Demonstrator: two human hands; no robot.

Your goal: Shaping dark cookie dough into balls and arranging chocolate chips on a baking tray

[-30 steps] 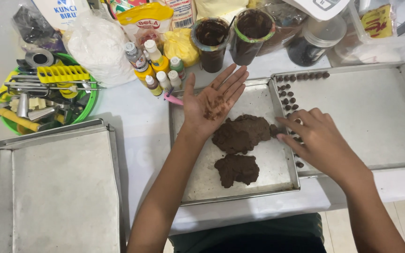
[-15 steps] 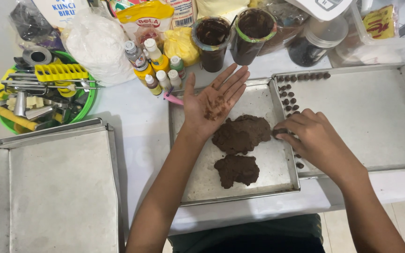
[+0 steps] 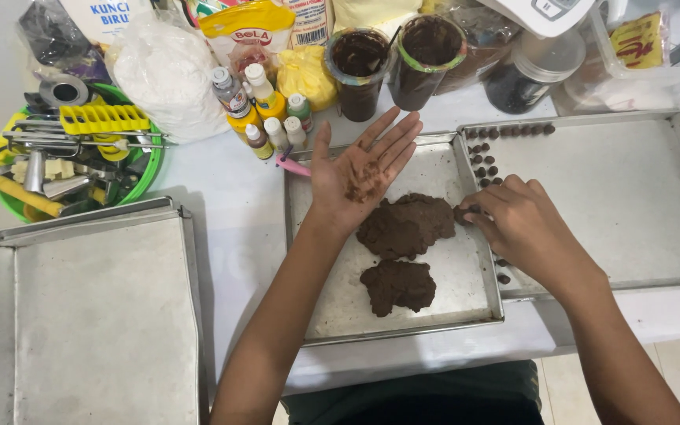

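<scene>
Head view is showing the right hand [image 3: 525,228] pinching a small bit off the larger dough lump [image 3: 405,226], fingers closing on it, while the left hand [image 3: 362,169] is lying open, palm up and smeared with brown crumbs, gripping nothing. Both lumps, the smaller one [image 3: 397,285] nearer the person, are sitting soft and rough on the middle metal tray [image 3: 332,307]. Small dark balls [image 3: 482,160] are lining one corner of the right tray [image 3: 639,197]; most dough is waiting unshaped, seemingly early on
</scene>
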